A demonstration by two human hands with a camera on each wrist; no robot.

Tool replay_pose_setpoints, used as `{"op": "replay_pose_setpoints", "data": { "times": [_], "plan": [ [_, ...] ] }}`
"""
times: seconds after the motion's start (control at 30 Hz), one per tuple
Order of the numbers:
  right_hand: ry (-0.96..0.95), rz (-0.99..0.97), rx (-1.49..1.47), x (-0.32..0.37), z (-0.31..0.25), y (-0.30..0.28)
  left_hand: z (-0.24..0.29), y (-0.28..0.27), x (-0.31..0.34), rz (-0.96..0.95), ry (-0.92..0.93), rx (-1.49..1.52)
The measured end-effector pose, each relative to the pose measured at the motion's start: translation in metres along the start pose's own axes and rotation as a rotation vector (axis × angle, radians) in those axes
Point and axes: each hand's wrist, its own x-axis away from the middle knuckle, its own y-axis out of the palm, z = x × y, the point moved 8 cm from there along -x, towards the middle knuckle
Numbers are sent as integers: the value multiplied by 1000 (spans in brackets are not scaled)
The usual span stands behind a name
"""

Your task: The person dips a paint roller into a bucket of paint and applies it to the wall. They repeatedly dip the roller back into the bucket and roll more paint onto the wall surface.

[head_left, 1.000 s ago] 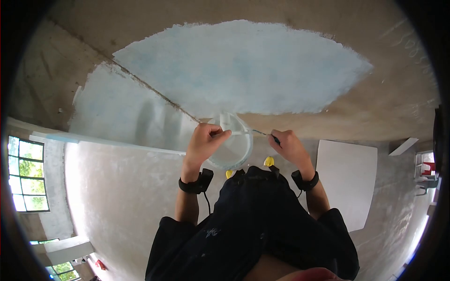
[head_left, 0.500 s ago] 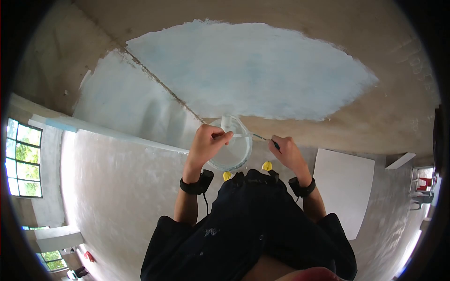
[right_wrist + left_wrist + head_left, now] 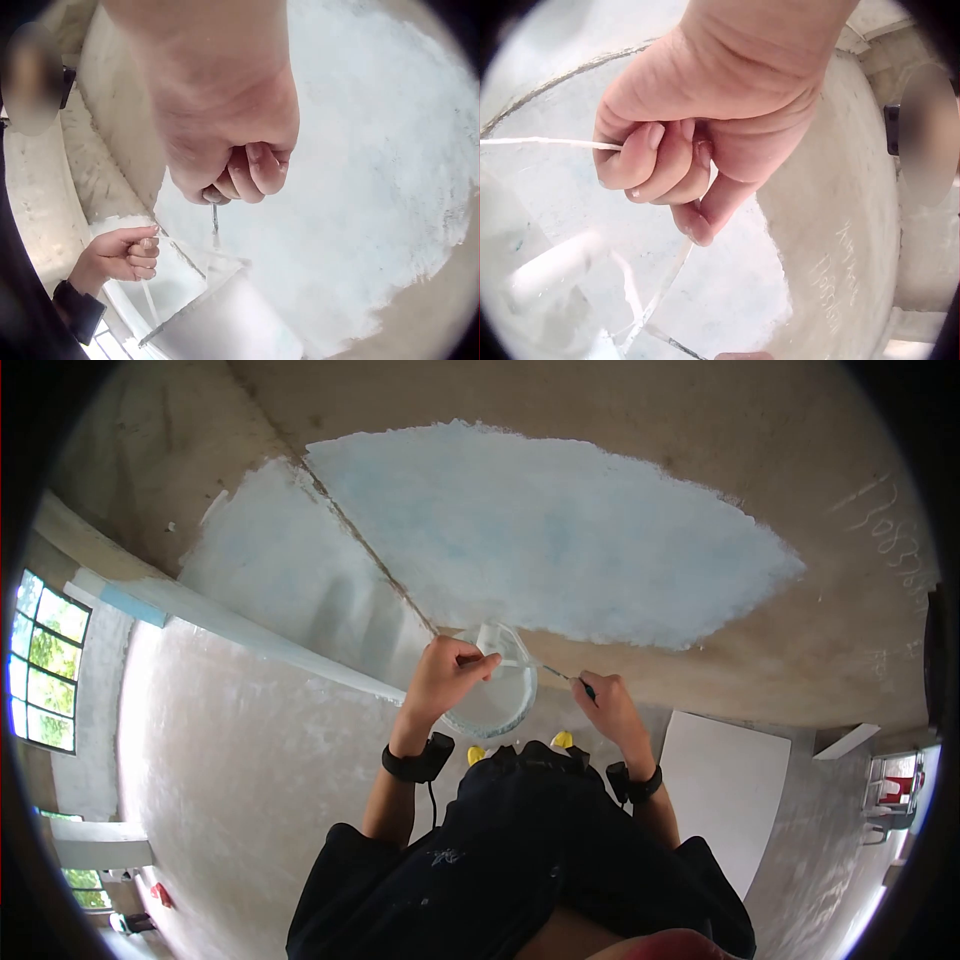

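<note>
My left hand (image 3: 440, 680) grips the thin white handle (image 3: 547, 140) of a paint bucket (image 3: 490, 732); the handle runs out of both sides of the curled fingers. My right hand (image 3: 612, 710) holds a paint roller by its dark grip (image 3: 588, 691), with the fingers wrapped round it. From that hand a thin metal rod (image 3: 215, 219) reaches to the bucket. The white roller sleeve (image 3: 555, 262) lies at the bucket's mouth, on the wall side. Pale paint coats the bucket's rim and inside.
Ahead stands a brown wall with a large pale-blue painted patch (image 3: 560, 530), which continues past the corner line at left. A white board (image 3: 725, 790) lies on the floor at right. Yellow shoe tips (image 3: 563, 740) show below the bucket. Windows (image 3: 48, 660) are at far left.
The head view has shifted: the painted patch sits lower and the floor board lower and slightly left. Both hands keep their holds on the bucket handle and the paint roller.
</note>
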Motion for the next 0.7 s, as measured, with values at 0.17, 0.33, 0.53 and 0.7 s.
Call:
{"op": "replay_pose_setpoints", "data": {
  "times": [0.17, 0.33, 0.53, 0.7],
  "plan": [
    [3, 1, -19, 2, 4, 2, -3, 3, -3, -3, 8, 5],
    [9, 20, -11, 3, 9, 2, -9, 4, -1, 8, -6, 23],
    [-1, 37, 14, 9, 13, 3, -17, 8, -1, 28, -8, 30],
    [8, 48, 24, 12, 15, 7, -21, 6, 1, 43, -40, 44]
  ]
}}
